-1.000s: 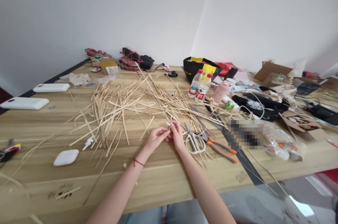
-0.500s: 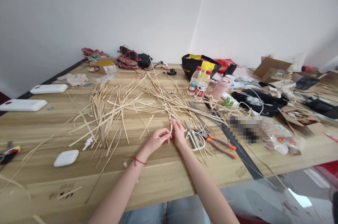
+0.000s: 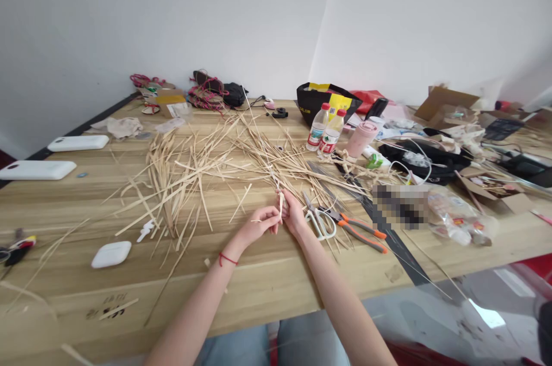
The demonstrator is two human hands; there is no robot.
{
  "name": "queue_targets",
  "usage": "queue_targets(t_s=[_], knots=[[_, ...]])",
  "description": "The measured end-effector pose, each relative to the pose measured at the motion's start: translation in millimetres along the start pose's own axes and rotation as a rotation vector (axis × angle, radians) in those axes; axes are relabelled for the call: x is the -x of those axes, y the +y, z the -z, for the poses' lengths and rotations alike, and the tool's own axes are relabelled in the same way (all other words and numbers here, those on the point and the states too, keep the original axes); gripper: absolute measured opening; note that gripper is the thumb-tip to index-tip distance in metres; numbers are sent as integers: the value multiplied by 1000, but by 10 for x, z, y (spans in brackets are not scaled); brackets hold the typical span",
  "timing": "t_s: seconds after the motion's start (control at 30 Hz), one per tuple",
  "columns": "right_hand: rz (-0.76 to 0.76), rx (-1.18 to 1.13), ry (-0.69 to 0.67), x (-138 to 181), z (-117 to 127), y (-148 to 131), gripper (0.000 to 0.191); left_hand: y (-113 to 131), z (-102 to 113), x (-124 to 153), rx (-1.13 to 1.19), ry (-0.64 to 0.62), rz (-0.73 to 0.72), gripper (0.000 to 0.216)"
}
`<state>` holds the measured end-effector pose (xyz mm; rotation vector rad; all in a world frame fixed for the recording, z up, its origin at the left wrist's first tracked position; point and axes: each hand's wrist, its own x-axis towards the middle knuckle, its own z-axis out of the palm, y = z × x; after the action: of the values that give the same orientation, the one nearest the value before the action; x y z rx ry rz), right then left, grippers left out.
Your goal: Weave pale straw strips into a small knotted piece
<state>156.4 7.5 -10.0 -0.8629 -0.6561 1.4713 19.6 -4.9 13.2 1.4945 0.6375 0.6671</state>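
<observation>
Leaning over the desk (image 3: 259, 308), the person works a pale strip (image 3: 257, 130) close to the front edge, as the head camera sees it. The strip's near end sits between the two hands; its long axis runs away from the person toward the wall, slanting a little left, and the thin far tip stands beside a black bundle (image 3: 235, 95). The left hand (image 3: 261, 224) is nearly closed, thumb and fingertips pinched together on the near end, with a short tail poking out leftward. The right hand (image 3: 291, 210) is curled in close against it, fingers bent around the strip, though I can't tell how tightly. Beyond the hands spreads a loose heap of straw strips (image 3: 172, 182), lying in all directions. Just beside the right hand lie scissors (image 3: 319, 223), blades pointing away, then orange-handled pliers (image 3: 362, 233), handles angled rightward and nearer the person.
</observation>
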Motion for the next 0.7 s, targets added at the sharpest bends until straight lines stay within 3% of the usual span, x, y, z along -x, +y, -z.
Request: queue_targets(t_s=[0.17, 0.5, 0.7], knots=[[-47, -8, -70, 16, 10, -30, 40, -18, -37, -15, -22, -16, 15, 24], [-78, 1, 37, -6, 25, 34, 31, -120, -44, -63, -95, -20, 3, 23], [-70, 6, 26, 4, 13, 46, 29, -114, -46, -55, -98, -33, -15, 24]])
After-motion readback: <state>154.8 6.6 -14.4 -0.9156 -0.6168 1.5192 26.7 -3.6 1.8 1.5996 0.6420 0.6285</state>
